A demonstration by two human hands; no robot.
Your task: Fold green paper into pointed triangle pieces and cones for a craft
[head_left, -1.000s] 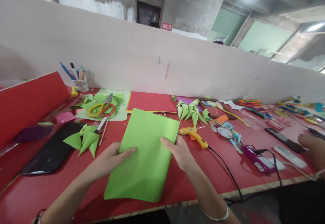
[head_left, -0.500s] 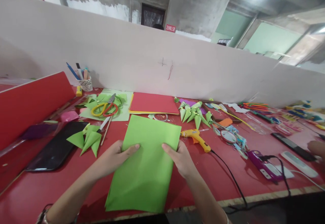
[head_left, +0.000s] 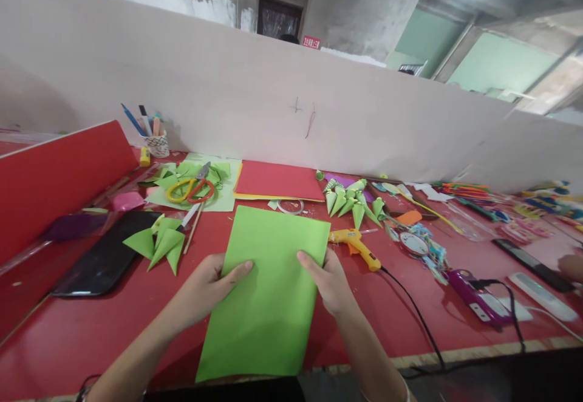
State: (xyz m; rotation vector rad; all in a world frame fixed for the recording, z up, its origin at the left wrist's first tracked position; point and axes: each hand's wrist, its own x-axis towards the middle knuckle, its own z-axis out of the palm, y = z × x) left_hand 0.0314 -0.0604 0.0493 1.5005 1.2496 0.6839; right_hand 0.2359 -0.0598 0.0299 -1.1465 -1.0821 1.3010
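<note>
Behind the red table: a pale partition is spanning the view, hiding the lower part of a dark door.
Green paper: held between both hands, it is covering the table's middle foreground; whether one sheet or several is proving hard to tell.
Black slab: it is lying at left, its far end partly disappearing under folded green leaves.
Hands: left hand and right hand, apart, are gripping opposite side edges, thumbs pressing the paper's face, other fingers mostly hiding behind.
Glue gun: it is lying just right of the paper, its tip blurring into the sheet's edge.
Scissors: they are resting on green scraps.
Another person's hand: it is blurring, cut off at right.
</note>
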